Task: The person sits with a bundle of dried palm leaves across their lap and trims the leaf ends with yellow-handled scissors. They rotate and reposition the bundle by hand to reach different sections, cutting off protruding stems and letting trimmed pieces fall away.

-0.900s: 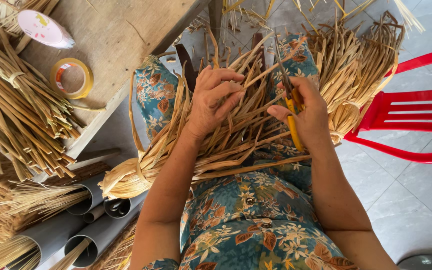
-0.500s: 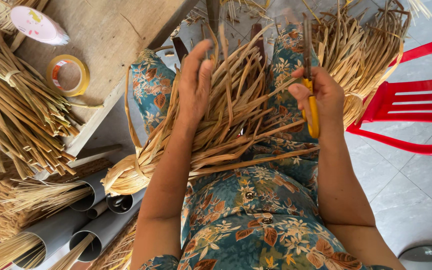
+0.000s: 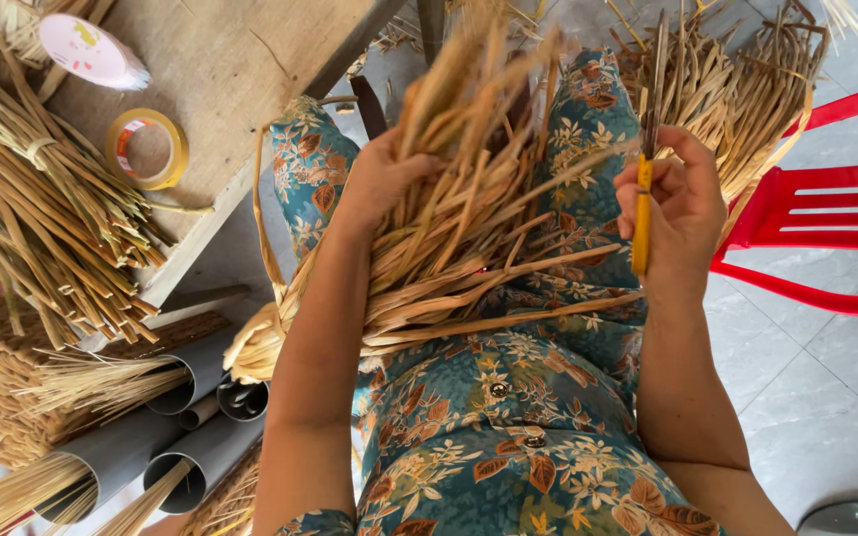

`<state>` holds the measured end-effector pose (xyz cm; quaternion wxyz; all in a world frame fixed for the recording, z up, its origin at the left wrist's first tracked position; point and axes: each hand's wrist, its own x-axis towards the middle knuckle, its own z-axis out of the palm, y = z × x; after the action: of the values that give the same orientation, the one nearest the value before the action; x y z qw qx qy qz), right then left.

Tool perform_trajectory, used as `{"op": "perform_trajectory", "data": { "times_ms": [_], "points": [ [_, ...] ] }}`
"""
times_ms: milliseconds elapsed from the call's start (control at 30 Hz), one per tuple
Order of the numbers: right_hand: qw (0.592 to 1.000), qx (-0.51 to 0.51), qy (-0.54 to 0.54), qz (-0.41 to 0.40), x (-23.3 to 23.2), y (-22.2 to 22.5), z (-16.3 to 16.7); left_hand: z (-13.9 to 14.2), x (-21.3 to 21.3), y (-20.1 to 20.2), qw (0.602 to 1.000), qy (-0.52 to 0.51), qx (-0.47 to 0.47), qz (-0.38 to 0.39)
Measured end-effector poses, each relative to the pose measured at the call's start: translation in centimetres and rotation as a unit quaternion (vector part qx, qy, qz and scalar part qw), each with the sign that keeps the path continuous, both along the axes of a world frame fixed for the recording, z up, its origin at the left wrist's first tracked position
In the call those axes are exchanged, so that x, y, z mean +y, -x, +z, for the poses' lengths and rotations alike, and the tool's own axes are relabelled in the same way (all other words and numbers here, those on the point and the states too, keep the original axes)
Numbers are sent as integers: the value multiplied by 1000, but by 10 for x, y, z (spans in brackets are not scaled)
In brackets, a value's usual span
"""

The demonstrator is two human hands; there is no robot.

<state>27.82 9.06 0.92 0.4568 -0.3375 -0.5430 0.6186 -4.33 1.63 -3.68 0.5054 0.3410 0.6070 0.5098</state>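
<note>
We see a thick bundle of dry tan flat straw strips (image 3: 469, 228) lying across our lap, over the teal floral fabric with brown leaves (image 3: 508, 437), its bound, folded end hanging off toward the left near the grey pipes and its loose ends fanning up and away from us; our left hand (image 3: 379, 179) is closed around the upper part of this bundle, fingers buried among the strips, so it grips the straw firmly; our right hand (image 3: 672, 208) is curled shut around a pair of scissors with yellow handles (image 3: 643, 199), held upright just to the right of the bundle, the dark blades pointing away from us and not touching the strips as far as we can tell; beyond the right hand lies another heap of the same dry straw (image 3: 737, 89) on the floor, touching the back of a red plastic chair (image 3: 826, 238) that stands on pale grey floor tiles (image 3: 826, 397); to the left, a wooden worktop (image 3: 220, 69) carries a roll of yellowish clear tape (image 3: 148, 149), a pink-topped round roll (image 3: 91, 50) and a tied sheaf of stiff straw stalks (image 3: 42, 208) that overhangs its edge; below the worktop, several grey plastic pipes (image 3: 171, 437) hold thin pale straws, next to a woven brown basket (image 3: 2, 387)
</note>
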Motion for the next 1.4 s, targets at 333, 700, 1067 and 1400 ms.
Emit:
{"op": "perform_trajectory", "data": {
  "times_ms": [333, 700, 1067, 1400],
  "points": [
    [947, -216, -102, 212, -44, 55, -8, 0, -20, 14, 948, -104, -268, 138],
    [921, -341, -90, 166, -38, 51, -19, -7, -27, 13, 923, -168, -296, 181],
    [835, -494, -22, 242, -25, 37, -1, -6, -29, 12, 904, -205, -302, 220],
    [939, -202, -22, 279, -25, 8, 42, -10, -23, 6, 911, -189, -302, 207]
  ]
}}
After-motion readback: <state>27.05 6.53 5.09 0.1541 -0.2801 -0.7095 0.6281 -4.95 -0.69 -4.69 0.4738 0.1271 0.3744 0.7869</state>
